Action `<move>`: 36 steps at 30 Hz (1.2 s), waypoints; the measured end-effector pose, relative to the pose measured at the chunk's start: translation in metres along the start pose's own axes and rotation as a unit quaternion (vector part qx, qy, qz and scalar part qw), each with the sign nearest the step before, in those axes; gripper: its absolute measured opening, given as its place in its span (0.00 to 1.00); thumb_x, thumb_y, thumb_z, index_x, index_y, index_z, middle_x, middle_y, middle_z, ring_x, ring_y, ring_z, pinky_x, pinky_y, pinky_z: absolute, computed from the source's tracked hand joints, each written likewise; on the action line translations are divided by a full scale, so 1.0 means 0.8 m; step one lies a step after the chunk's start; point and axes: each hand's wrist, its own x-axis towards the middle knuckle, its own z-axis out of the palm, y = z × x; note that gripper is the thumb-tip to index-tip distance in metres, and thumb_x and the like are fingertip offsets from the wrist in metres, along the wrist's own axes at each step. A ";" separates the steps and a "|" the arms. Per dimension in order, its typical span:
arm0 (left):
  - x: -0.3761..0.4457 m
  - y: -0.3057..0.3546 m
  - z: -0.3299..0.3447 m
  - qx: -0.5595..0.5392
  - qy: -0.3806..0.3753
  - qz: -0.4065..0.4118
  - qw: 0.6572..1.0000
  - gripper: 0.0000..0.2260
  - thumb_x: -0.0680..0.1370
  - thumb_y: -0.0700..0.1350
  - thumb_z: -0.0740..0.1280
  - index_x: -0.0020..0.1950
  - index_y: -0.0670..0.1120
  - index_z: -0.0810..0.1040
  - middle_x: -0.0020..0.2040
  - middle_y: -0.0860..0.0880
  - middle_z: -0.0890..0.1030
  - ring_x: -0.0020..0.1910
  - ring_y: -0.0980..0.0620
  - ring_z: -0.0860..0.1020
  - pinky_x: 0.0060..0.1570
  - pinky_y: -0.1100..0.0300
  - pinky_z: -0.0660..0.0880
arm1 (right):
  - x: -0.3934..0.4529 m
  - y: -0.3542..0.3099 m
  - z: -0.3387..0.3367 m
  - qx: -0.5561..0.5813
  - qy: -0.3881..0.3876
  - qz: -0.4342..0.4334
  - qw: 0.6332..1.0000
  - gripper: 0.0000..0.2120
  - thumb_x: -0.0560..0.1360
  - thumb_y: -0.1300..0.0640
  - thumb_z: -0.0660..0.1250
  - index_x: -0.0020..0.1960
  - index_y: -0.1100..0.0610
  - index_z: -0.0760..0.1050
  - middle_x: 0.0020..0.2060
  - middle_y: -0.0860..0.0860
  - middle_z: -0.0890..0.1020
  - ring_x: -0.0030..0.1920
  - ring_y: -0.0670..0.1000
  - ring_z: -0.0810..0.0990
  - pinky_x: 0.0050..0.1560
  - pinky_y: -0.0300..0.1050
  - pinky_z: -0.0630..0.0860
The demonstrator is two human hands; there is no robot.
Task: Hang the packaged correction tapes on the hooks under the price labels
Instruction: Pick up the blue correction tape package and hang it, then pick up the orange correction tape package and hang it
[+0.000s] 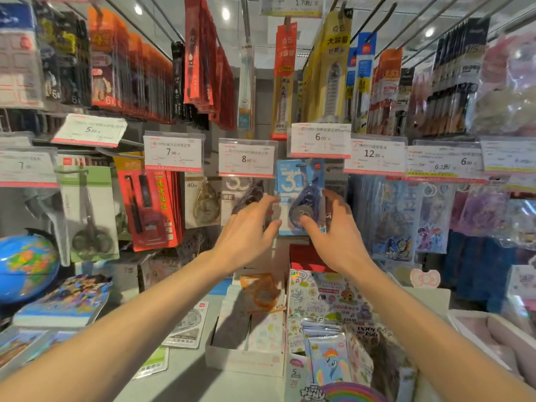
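Note:
A blue packaged correction tape (293, 184) hangs under the 6.00 price label (320, 140). My right hand (333, 230) grips its lower part, thumb on the round blister and fingers behind its right edge. My left hand (249, 230) is raised just left of it with fingers spread, in front of a brown-grey correction tape pack (242, 192) under the 8.00 label (246, 158), holding nothing. A beige 40m correction tape pack (203, 201) hangs under the 7.90 label (173, 152). An orange correction tape pack (262, 293) lies on the counter below.
Red pen packs (150, 207) and scissors (90, 216) hang at the left, sticker sheets (391, 216) at the right. A globe (26, 265) stands at far left. Cardboard boxes (243, 358) of cards and pony packets (330, 364) crowd the counter. Long hooks with pen packs jut out overhead.

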 end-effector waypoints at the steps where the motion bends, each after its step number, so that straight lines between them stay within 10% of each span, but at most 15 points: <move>1: 0.003 -0.001 0.005 -0.009 -0.006 -0.004 1.000 0.20 0.82 0.50 0.62 0.74 0.52 0.67 0.57 0.50 0.83 0.57 0.47 0.81 0.56 0.47 0.77 | 0.001 0.002 0.000 0.001 -0.002 -0.001 1.000 0.30 0.79 0.44 0.65 0.76 0.47 0.57 0.72 0.53 0.65 0.66 0.57 0.73 0.60 0.52 0.72; 23: -0.038 -0.025 -0.006 -0.058 -0.086 -0.048 0.993 0.20 0.83 0.46 0.60 0.76 0.51 0.67 0.67 0.51 0.76 0.53 0.49 0.79 0.57 0.56 0.71 | -0.018 0.011 -0.003 -0.070 -0.065 0.000 0.995 0.29 0.78 0.45 0.66 0.75 0.48 0.59 0.68 0.53 0.71 0.62 0.57 0.77 0.62 0.54 0.74; 27: -0.074 -0.041 -0.015 -0.061 -0.097 -0.114 0.987 0.16 0.82 0.48 0.63 0.71 0.52 0.72 0.56 0.54 0.81 0.44 0.57 0.77 0.50 0.56 0.72 | -0.046 0.015 0.003 -0.117 -0.077 -0.051 0.989 0.28 0.78 0.46 0.66 0.75 0.53 0.64 0.69 0.54 0.70 0.67 0.55 0.72 0.65 0.50 0.70; 36: -0.125 -0.079 0.073 -0.017 -0.229 -0.329 0.916 0.18 0.81 0.56 0.64 0.64 0.46 0.77 0.60 0.46 0.82 0.60 0.45 0.79 0.58 0.53 0.74 | -0.068 0.034 0.049 -0.249 -0.169 -0.156 0.941 0.21 0.79 0.43 0.62 0.68 0.52 0.74 0.62 0.51 0.78 0.65 0.55 0.74 0.62 0.53 0.70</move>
